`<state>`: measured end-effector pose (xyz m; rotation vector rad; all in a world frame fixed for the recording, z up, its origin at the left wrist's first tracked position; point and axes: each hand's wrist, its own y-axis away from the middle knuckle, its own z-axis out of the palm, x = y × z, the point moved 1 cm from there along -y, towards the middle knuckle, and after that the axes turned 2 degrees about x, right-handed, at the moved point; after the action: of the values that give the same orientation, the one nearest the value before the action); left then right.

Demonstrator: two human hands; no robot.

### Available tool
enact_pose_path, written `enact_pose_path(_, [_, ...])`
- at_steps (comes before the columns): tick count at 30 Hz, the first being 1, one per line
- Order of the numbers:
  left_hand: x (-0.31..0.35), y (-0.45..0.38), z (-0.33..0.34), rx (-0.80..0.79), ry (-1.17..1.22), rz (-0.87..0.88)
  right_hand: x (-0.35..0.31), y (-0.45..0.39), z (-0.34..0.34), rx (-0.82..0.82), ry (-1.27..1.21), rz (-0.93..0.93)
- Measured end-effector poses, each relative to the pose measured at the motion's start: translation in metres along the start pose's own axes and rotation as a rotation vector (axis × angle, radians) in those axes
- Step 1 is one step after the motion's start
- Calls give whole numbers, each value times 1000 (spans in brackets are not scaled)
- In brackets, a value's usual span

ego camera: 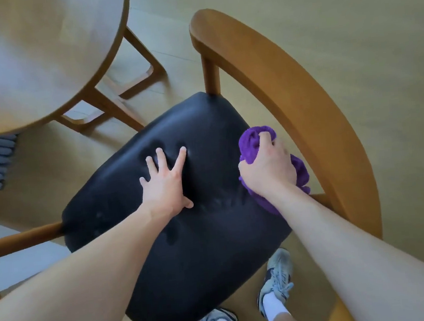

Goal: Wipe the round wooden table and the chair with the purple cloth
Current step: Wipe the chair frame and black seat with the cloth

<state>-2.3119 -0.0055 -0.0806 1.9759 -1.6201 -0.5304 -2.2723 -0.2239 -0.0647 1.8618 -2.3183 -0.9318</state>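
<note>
The right hand (267, 166) gripped the bunched purple cloth (252, 140) at the seat's (189, 254) edge; the left hand (167, 180) pressed flat, fingers spread. Bunched so, the cloth risked leaving streaks or slipping off the edge.

Your right hand (269, 166) grips the purple cloth (251, 143) on the chair (303, 93) seat's edge (black, cushioned); your left hand (166, 183) presses flat beside it.

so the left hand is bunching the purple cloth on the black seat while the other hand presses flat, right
Not quite: the head view shows the right hand gripping the purple cloth at the edge of the black seat. The left hand is the one pressing flat.
</note>
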Motion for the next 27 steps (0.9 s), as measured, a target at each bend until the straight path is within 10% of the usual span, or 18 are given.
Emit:
enact_pose_path(8, [1, -6, 5, 3, -72, 37, -20, 55, 61, -337, 194, -132])
enact_pose_path(27, [-7, -6, 3, 32, 9, 46, -27, 44, 57, -173, 79, -104])
